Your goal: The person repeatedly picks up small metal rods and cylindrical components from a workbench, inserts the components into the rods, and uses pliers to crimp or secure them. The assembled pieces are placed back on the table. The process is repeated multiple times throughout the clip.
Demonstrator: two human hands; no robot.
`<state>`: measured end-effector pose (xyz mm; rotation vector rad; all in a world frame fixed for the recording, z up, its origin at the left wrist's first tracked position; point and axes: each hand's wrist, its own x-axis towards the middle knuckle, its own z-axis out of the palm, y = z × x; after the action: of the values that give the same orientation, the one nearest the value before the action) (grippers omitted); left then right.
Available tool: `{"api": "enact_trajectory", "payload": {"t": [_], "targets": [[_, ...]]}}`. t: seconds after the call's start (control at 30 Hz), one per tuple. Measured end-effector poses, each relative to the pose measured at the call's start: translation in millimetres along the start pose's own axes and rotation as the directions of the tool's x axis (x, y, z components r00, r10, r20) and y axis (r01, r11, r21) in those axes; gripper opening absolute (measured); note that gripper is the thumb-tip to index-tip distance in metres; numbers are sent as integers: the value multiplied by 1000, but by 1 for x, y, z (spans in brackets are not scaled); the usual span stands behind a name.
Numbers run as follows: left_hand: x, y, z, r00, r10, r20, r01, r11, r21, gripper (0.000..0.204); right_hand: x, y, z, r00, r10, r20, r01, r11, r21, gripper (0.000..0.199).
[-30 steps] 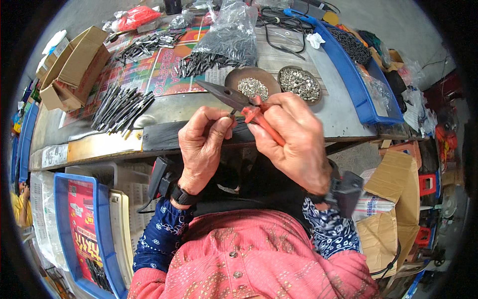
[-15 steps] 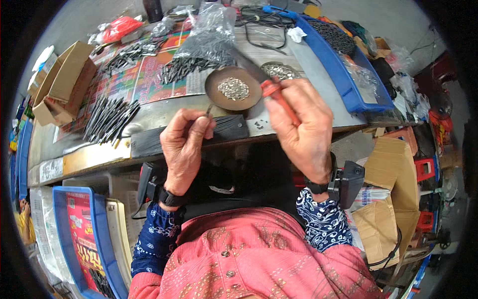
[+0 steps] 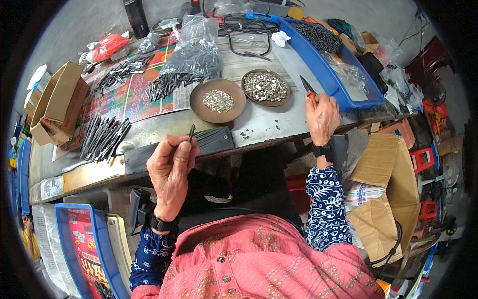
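My left hand (image 3: 172, 169) is closed in a pinch around a short dark stick (image 3: 191, 131), which points upward just above the dark ridged strip (image 3: 211, 141) on the table's front edge. My right hand (image 3: 322, 121) grips a red-handled tool with a dark pointed end (image 3: 309, 90), over the right part of the table beside the blue tray. Between the hands lie a brown shallow dish (image 3: 199, 110) of small silvery pieces and a second dish (image 3: 247, 93) of larger silvery pieces. A few dark bits (image 3: 245, 135) lie loose near the table edge.
Bundled dark sticks (image 3: 105, 137) lie at the left, near an open cardboard box (image 3: 62, 99). Behind the dishes is a clear bag (image 3: 194, 50) of dark pieces. A long blue tray (image 3: 358, 102) stands at the right; an open carton (image 3: 376, 159) is below it.
My right hand has moved right with the red-handled tool, away from the dishes, uncovering the second dish. My left hand sits slightly lower and further left, still pinching the dark stick.
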<state>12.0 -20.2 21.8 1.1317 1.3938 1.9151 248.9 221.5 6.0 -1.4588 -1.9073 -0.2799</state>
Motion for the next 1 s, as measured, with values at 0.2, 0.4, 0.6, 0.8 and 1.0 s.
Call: {"api": "enact_trajectory", "payload": {"t": [0.2, 0.4, 0.6, 0.8, 1.0], "targets": [[-8, 3, 5, 1000, -13, -9, 13, 1000, 22, 10, 2, -1, 12, 999, -42, 29, 45, 993, -106, 30], [-11, 8, 10, 998, -60, -30, 60, 998, -15, 9, -5, -17, -2, 984, -158, -87, 150, 984, -95, 29], [-14, 10, 11, 997, -70, -10, 71, 997, 17, 15, -14, -45, -10, 901, -428, -69, 428, 855, 294, 29], [-17, 10, 9, 993, -114, -21, 113, 992, -57, 15, -18, -52, -7, 889, -457, -33, 443, 838, 320, 29], [-16, 11, 10, 987, -160, 3, 159, 975, -154, 15, -17, -52, -3, 855, -513, -71, 510, 810, 289, 26]]}}
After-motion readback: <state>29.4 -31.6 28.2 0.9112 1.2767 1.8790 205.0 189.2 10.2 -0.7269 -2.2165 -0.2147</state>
